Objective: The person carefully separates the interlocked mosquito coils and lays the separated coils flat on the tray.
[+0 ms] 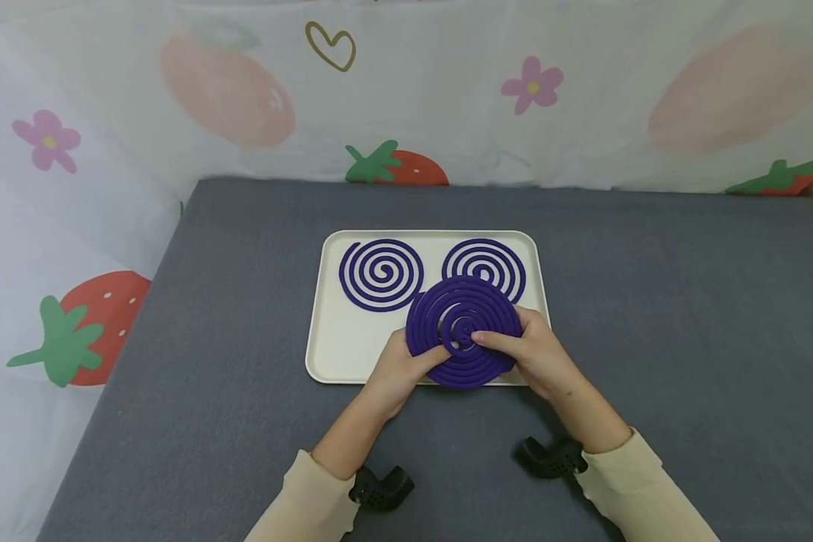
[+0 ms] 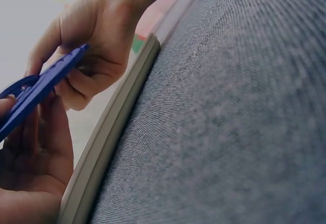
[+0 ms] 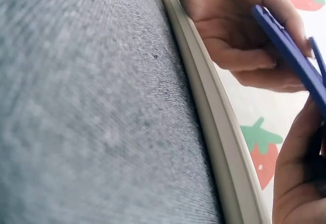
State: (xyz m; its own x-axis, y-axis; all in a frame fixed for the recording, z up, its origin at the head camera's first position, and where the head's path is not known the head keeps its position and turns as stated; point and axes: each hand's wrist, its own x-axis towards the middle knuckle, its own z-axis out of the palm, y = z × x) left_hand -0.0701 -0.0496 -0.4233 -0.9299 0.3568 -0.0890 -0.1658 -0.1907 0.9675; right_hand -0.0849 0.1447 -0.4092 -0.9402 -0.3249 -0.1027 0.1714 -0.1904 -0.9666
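Both hands hold a flat purple mosquito coil (image 1: pixel 491 309) over the front of a cream tray (image 1: pixel 339 346). Its rings lie closely packed, except around the middle, where a gap shows and some inner rings stand apart. My left hand (image 1: pixel 396 369) grips the left rim, thumb on top near the centre. From the right, my right hand (image 1: pixel 538 354) grips the opposite rim, thumb tip at the centre. In the left wrist view the coil (image 2: pixel 48 84) appears edge-on and tilted, fingers beneath it. The right wrist view shows an inner strip raised above the coil (image 3: pixel 290 51).
Two loosely wound purple spirals, a left coil (image 1: pixel 382 280) and a right coil (image 1: pixel 484 242), lie on the tray's back half. The held coil partly covers the right one. A grey cloth (image 1: pixel 244 301) covers the table; a fruit-printed curtain (image 1: pixel 447 98) hangs behind. Each wrist carries a black camera mount (image 1: pixel 382 489).
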